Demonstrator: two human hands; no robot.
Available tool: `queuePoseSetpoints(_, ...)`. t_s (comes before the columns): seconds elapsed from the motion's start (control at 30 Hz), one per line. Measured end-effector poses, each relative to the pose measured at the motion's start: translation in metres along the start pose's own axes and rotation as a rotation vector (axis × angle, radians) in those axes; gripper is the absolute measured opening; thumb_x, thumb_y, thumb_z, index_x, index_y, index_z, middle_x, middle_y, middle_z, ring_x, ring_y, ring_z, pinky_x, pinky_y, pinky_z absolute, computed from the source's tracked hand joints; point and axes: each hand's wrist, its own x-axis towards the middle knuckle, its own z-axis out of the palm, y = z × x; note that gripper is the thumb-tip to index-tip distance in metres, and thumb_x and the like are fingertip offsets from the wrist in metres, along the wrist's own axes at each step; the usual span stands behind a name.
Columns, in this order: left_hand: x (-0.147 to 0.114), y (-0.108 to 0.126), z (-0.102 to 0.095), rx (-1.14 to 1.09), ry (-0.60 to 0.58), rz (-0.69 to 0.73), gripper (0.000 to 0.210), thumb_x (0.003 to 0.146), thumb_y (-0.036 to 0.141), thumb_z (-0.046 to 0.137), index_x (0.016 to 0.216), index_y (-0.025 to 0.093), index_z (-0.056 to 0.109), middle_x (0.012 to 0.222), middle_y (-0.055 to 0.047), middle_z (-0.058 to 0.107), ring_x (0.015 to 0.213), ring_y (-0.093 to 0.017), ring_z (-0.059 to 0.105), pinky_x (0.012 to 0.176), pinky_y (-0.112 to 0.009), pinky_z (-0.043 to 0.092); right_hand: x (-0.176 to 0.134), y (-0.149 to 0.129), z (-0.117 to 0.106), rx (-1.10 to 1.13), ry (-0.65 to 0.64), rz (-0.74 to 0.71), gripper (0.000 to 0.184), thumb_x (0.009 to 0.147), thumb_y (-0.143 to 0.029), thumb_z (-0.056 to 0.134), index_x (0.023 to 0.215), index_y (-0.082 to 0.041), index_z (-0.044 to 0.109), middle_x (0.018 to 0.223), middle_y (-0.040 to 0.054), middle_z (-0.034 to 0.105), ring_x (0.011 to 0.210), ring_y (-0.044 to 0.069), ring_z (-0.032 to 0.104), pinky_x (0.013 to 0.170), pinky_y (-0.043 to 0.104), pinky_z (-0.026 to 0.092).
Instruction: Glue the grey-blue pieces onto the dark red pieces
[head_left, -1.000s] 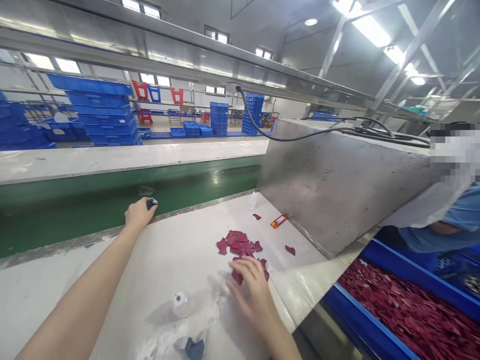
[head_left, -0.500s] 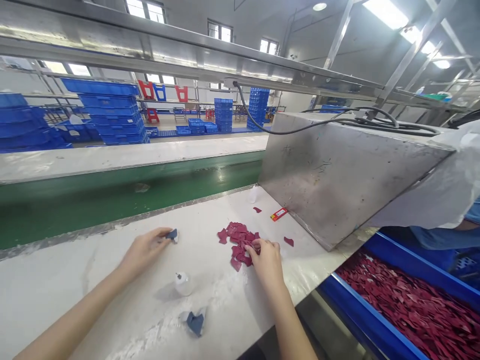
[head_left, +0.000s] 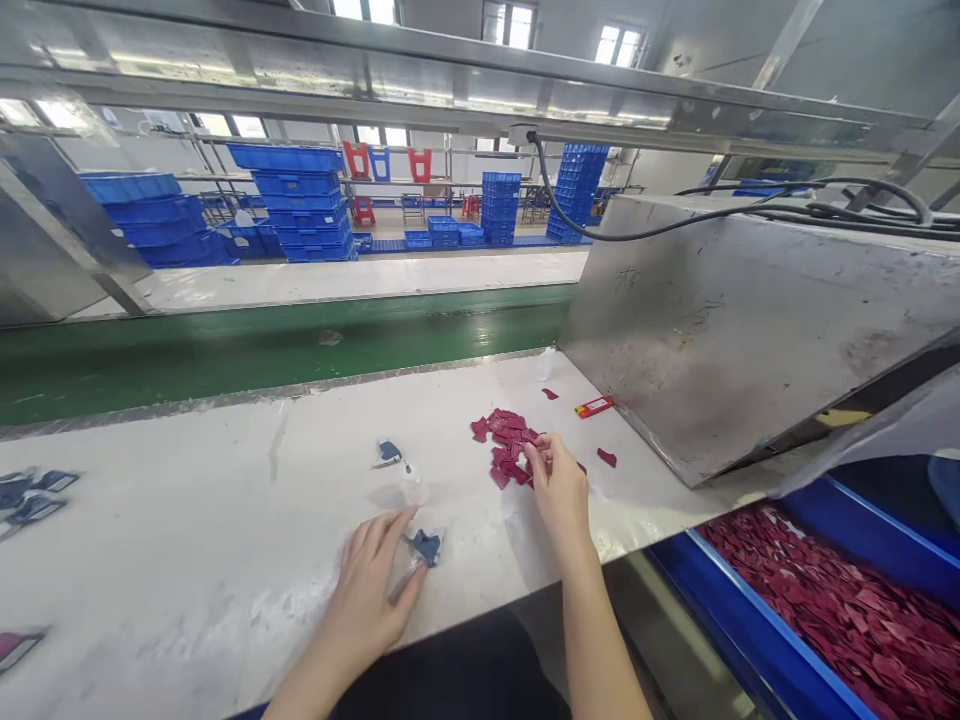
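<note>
My left hand [head_left: 375, 580] is open, thumb and fingers apart around the near side of a small dark-blue cut piece with a pale edge [head_left: 426, 546]. Beyond it stands a small white bottle with a dark tip [head_left: 412, 487]. A second blue piece [head_left: 388, 452] lies just past the bottle. My right hand [head_left: 561, 490] is at the right side of a loose pile of maroon cut pieces [head_left: 504, 432], its fingertips pinched on a maroon piece. A whitish spot shows by the thumb; the fingers partly hide what they hold.
To the right stands a metal box [head_left: 675, 330], with a red-and-yellow packet [head_left: 594, 407] at its foot. A blue crate [head_left: 750, 610] full of maroon pieces sits lower right. More blue pieces [head_left: 34, 495] lie far left. A green strip [head_left: 300, 345] runs behind the white table [head_left: 247, 520].
My left hand has let go of one blue piece beyond the bottle and moved nearer to the other. My right hand stays at the maroon pile. The view has turned left.
</note>
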Motion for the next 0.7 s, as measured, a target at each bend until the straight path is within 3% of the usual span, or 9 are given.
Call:
queuePoseSetpoints(0.1, 0.008, 0.002, 0.002, -0.025, -0.002, -0.009, 0.027, 0.088, 0.036, 0.059, 0.112, 0.028, 0.068, 0.121, -0.010, 0.064, 0.114, -0.031, 0.058, 0.097, -0.051, 0.047, -0.005, -0.005, -0.001, 0.035, -0.043, -0.046, 0.031, 0.094, -0.051, 0.051, 0.088, -0.024, 0.064, 0.075, 0.0052, 0.067, 0.089, 0.028, 0.056, 0.076, 0.038, 0.043)
queuePoseSetpoints(0.17, 0.010, 0.002, 0.003, -0.096, 0.029, -0.026, 0.018, 0.087, 0.037, 0.061, 0.098, 0.026, 0.071, 0.115, -0.009, 0.067, 0.111, -0.031, 0.061, 0.095, -0.050, 0.048, -0.008, -0.008, -0.001, 0.054, -0.055, -0.092, 0.030, 0.093, -0.050, 0.054, 0.082, -0.024, 0.065, 0.088, 0.0080, 0.071, 0.105, 0.031, 0.053, 0.087, 0.043, 0.043)
queuePoseSetpoints(0.23, 0.007, 0.004, 0.004, -0.200, 0.076, -0.078, 0.018, 0.087, 0.038, 0.060, 0.096, 0.025, 0.070, 0.110, -0.008, 0.071, 0.107, -0.029, 0.064, 0.093, -0.047, 0.051, -0.012, -0.015, -0.001, 0.099, -0.084, -0.145, 0.028, 0.093, -0.046, 0.055, 0.080, -0.023, 0.064, 0.101, 0.0105, 0.070, 0.112, 0.032, 0.052, 0.091, 0.046, 0.042)
queuePoseSetpoints(0.33, -0.001, 0.010, 0.002, -0.348, 0.128, -0.259, 0.023, 0.086, 0.042, 0.060, 0.099, 0.025, 0.069, 0.103, -0.006, 0.075, 0.098, -0.027, 0.070, 0.086, -0.040, 0.056, -0.026, -0.033, 0.001, 0.182, -0.175, -0.210, 0.023, 0.095, -0.039, 0.053, 0.082, -0.022, 0.062, 0.090, 0.0091, 0.070, 0.089, 0.025, 0.062, 0.080, 0.039, 0.048)
queuePoseSetpoints(0.43, -0.006, 0.017, 0.000, -0.471, 0.146, -0.434, 0.029, 0.083, 0.048, 0.065, 0.099, 0.025, 0.070, 0.104, -0.005, 0.076, 0.102, -0.027, 0.071, 0.087, -0.037, 0.057, -0.047, -0.054, 0.007, 0.287, -0.277, -0.235, 0.021, 0.093, -0.038, 0.057, 0.080, -0.022, 0.062, 0.078, 0.0035, 0.069, 0.070, 0.018, 0.064, 0.066, 0.030, 0.051)
queuePoseSetpoints(0.57, -0.006, 0.023, 0.000, -0.659, 0.193, -0.542, 0.037, 0.077, 0.051, 0.071, 0.100, 0.023, 0.071, 0.111, -0.008, 0.076, 0.113, -0.029, 0.068, 0.100, -0.040, 0.053, -0.069, -0.071, 0.017, 0.609, -0.386, -0.038, 0.019, 0.088, -0.039, 0.066, 0.080, -0.021, 0.067, 0.080, 0.0034, 0.072, 0.071, 0.017, 0.068, 0.065, 0.028, 0.054)
queuePoseSetpoints(0.7, -0.005, 0.029, 0.000, -0.798, 0.203, -0.595, 0.039, 0.073, 0.048, 0.076, 0.102, 0.021, 0.074, 0.113, -0.009, 0.076, 0.114, -0.031, 0.068, 0.095, -0.037, 0.057, -0.081, -0.077, 0.022, 0.793, -0.315, 0.164, 0.023, 0.082, -0.041, 0.072, 0.083, -0.020, 0.062, 0.074, 0.0034, 0.073, 0.070, 0.019, 0.071, 0.063, 0.028, 0.053)
